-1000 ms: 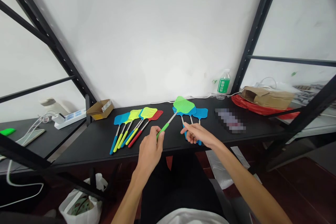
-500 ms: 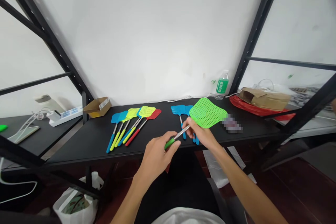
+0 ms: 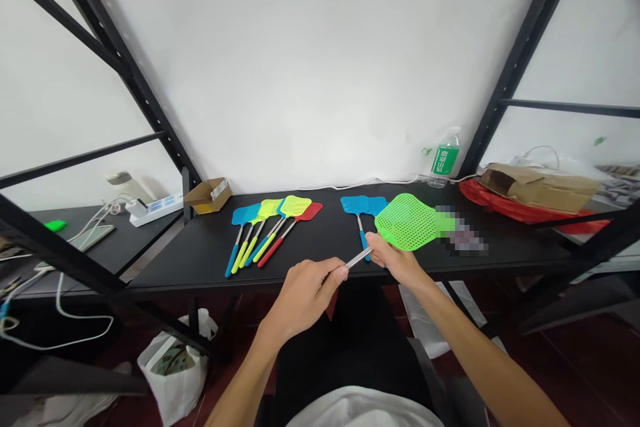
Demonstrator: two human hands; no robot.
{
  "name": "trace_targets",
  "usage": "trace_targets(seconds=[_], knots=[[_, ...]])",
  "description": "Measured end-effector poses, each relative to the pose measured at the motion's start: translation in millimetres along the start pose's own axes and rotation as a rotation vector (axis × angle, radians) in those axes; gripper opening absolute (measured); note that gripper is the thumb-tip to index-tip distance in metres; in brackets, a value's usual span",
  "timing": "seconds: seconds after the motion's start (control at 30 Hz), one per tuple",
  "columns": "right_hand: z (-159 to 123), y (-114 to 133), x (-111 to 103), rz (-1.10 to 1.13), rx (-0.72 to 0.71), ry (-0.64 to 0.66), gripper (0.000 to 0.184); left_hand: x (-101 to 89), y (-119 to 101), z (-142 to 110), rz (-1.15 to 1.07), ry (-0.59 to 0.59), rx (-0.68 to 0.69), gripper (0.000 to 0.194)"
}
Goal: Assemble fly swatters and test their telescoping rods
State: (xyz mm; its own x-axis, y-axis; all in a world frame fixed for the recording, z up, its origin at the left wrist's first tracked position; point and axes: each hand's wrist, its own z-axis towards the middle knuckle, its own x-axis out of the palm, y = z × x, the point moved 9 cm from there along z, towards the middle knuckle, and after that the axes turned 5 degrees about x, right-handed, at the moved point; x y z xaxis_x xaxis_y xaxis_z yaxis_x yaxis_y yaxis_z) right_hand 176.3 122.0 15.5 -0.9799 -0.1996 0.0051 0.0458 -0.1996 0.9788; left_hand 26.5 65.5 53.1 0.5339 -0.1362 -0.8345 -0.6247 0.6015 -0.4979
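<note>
I hold a green fly swatter (image 3: 407, 230) over the front of the black table (image 3: 320, 240). My left hand (image 3: 305, 293) is closed round its handle end. My right hand (image 3: 393, 259) pinches the metal shaft just below the green mesh head. Two blue fly swatters (image 3: 361, 208) lie on the table behind my right hand. A fanned group of several fly swatters (image 3: 273, 227), blue, yellow and red, lies to the left of my hands.
A green-labelled water bottle (image 3: 444, 160) stands at the back by the black rack post (image 3: 520, 60). A small cardboard box (image 3: 207, 195) sits at the back left. A brown paper bag (image 3: 540, 187) lies on red sheets at the right. A white plastic bag (image 3: 175, 367) sits on the floor.
The green swatter was lifted off the blue ones and swung right. My right hand took hold of its shaft. My left hand slid over the handle, and the shaft looks shorter.
</note>
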Motion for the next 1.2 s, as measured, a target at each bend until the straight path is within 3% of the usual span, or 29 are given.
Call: trace_targets(seconds=[0.13, 0.33, 0.47, 0.67, 0.8, 0.97, 1.2], knots=[[1, 1, -1, -0.022, -0.023, 0.006, 0.054, -0.5, 0, 2, -0.024, 0.009, 0.028, 0.047], [5, 1, -20, 0.107, -0.006, -0.132, 0.056, -10.0, 4, -2, 0.352, -0.236, 0.070, 0.036], [7, 8, -33, 0.154, -0.006, -0.171, 0.057, -15.0, 12, -5, 0.435, -0.263, 0.086, 0.035], [7, 19, -79, 0.199, -0.050, -0.328, 0.060, -41.5, 31, -13, 0.476, -0.308, 0.045, 0.037], [10, 20, -91, 0.182, -0.051, -0.311, 0.059, -48.7, 45, -13, 0.495, -0.300, -0.001, 0.041], [7, 22, -113, 0.232, -0.055, -0.412, 0.060, -68.8, 63, -22, 0.531, -0.397, -0.059, 0.038], [7, 20, -136, 0.275, -0.038, -0.423, 0.061, -90.7, 79, -34, 0.569, -0.483, -0.049, 0.038]])
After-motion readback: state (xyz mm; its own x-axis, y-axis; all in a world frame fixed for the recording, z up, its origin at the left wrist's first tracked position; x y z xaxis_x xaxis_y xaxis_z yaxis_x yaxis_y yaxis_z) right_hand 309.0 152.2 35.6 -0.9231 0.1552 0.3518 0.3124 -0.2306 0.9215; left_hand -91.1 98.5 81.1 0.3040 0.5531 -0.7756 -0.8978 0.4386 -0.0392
